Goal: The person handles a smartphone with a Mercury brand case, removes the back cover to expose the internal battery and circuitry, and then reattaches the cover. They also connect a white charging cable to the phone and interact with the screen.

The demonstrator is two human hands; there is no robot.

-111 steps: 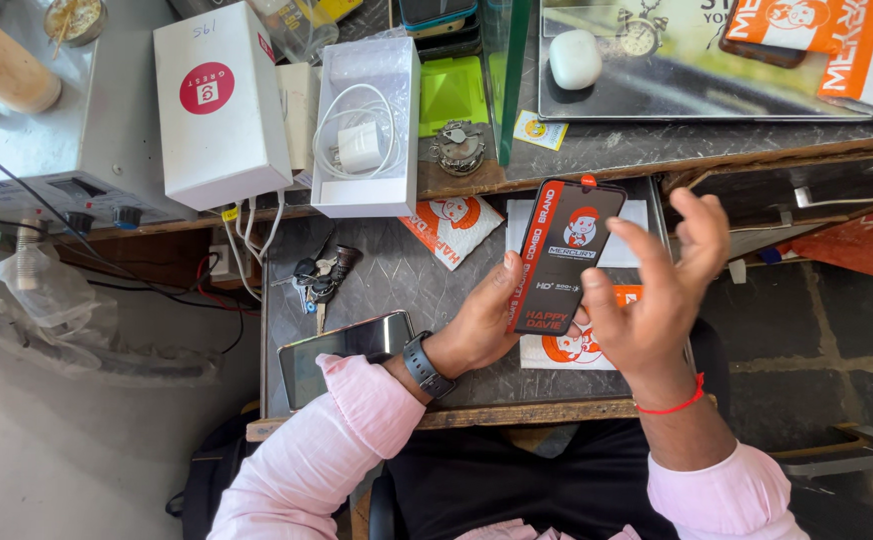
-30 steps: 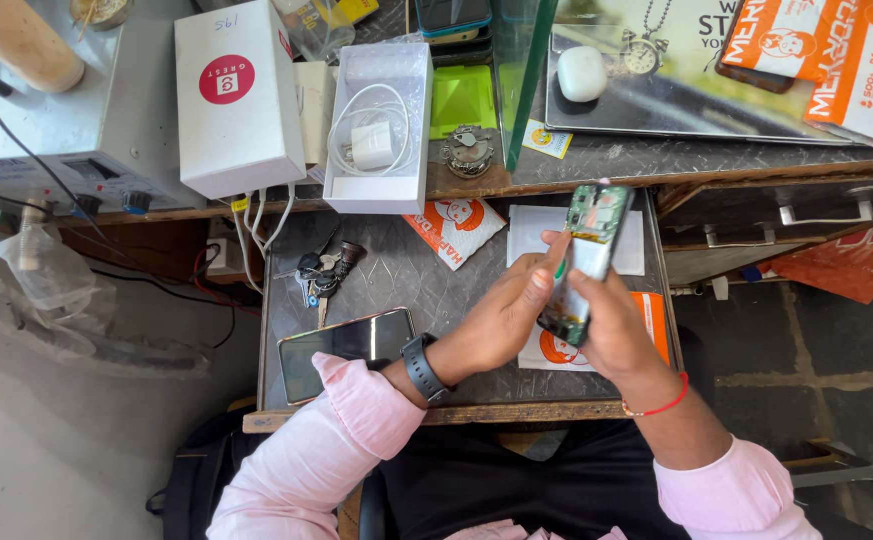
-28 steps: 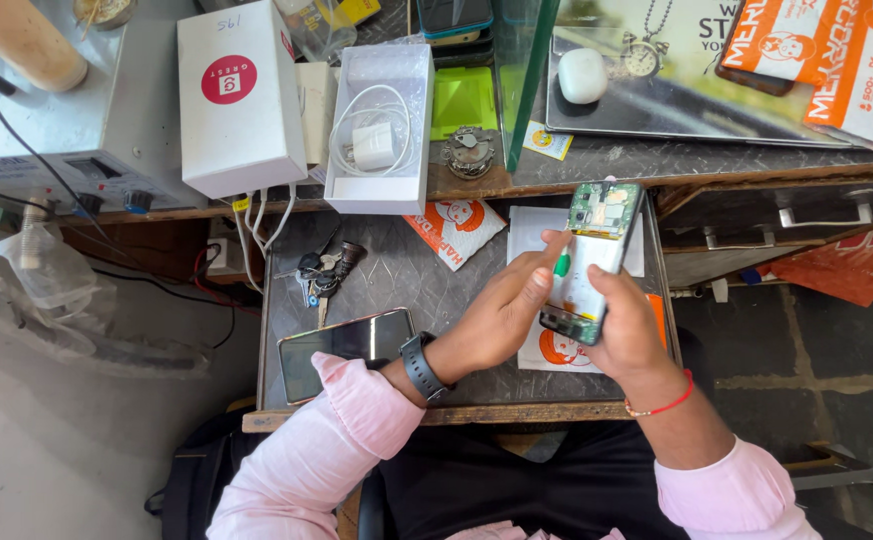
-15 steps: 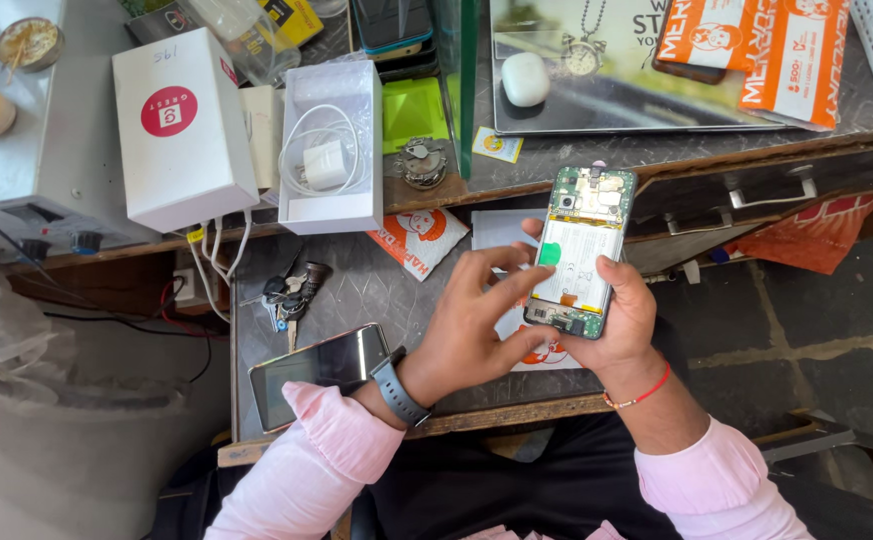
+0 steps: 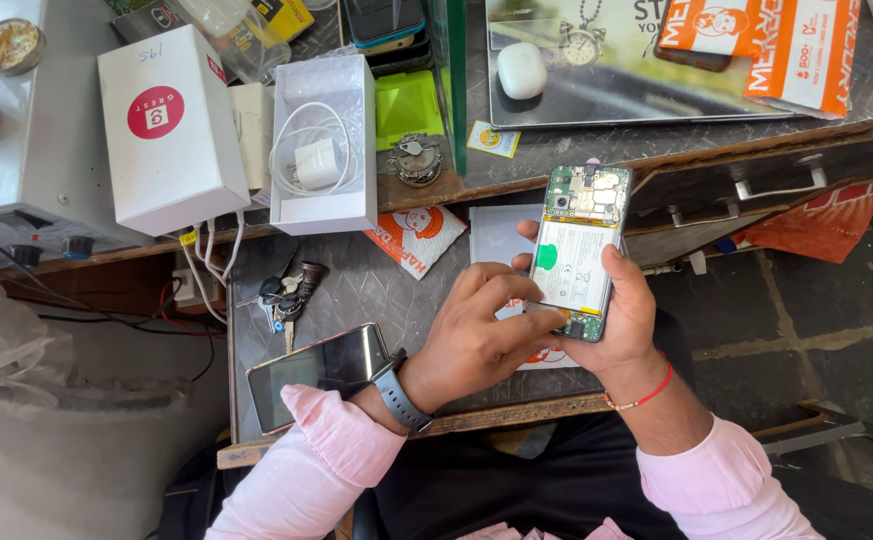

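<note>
My right hand (image 5: 625,318) grips an opened phone (image 5: 579,240) held upright above the small table, its back cover off so the green circuit board and pale battery show. My left hand (image 5: 482,335), with a dark watch on the wrist, reaches across and pinches at the lower edge of the phone with its fingertips. Under my hands lie a white sheet (image 5: 497,235) and an orange and white packet (image 5: 415,234). Both sleeves are pink.
A second phone (image 5: 319,370) lies screen-up by my left forearm, beside a bunch of keys (image 5: 287,292). Behind stand a white box (image 5: 172,128), an open box with charger and cable (image 5: 322,150), a grey machine (image 5: 17,150), and a glass-topped counter (image 5: 657,130).
The dark back cover seen earlier is gone from the phone, and its board and battery now face me. My left hand has shifted to the phone's lower edge. The view moved slightly.
</note>
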